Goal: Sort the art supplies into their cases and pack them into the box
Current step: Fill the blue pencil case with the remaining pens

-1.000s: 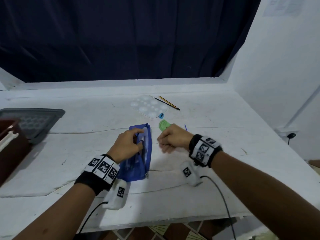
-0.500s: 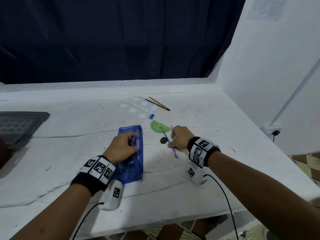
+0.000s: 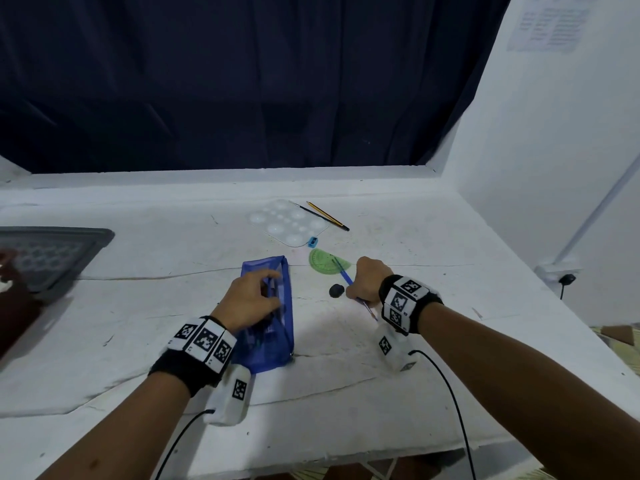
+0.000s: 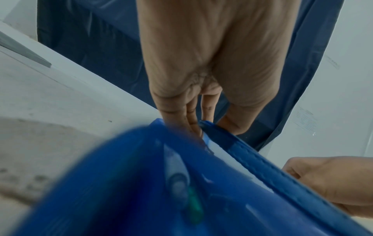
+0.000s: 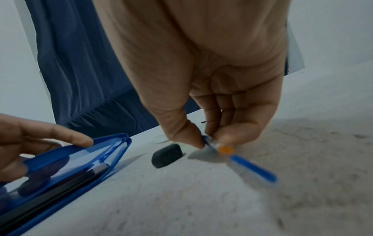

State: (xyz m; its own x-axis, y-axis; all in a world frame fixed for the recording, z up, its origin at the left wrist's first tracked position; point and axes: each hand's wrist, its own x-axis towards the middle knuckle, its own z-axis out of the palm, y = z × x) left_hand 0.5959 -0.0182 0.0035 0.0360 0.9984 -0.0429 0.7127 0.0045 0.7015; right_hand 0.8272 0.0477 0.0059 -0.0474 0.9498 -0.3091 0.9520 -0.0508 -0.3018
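A blue mesh pouch (image 3: 277,344) lies on the white table (image 3: 398,341), unzipped, with dark pens inside. My left hand (image 3: 272,292) grips its upper edge, fingers in the opening (image 4: 193,126), and holds the pouch (image 4: 201,191) open. Right of it, my right hand (image 3: 349,289) pinches a thin blue brush (image 3: 341,270) between thumb and fingers (image 5: 210,142); the brush handle (image 5: 252,169) slants just above the table. A black eraser (image 3: 336,290) lies by my right fingertips, and a green protractor (image 3: 322,261) just beyond. The eraser (image 5: 166,157) lies between the hand and the pouch (image 5: 60,167).
Farther back lie a clear paint palette (image 3: 287,221), a small blue sharpener (image 3: 312,241) and two pencils (image 3: 327,216). A grey lid (image 3: 52,251) and a dark brown box (image 3: 14,306) sit at the left edge. A white wall (image 3: 554,168) borders the table on the right.
My right hand moved right from the pouch's mouth and picked up the blue brush beside the protractor. My left hand stayed on the pouch.
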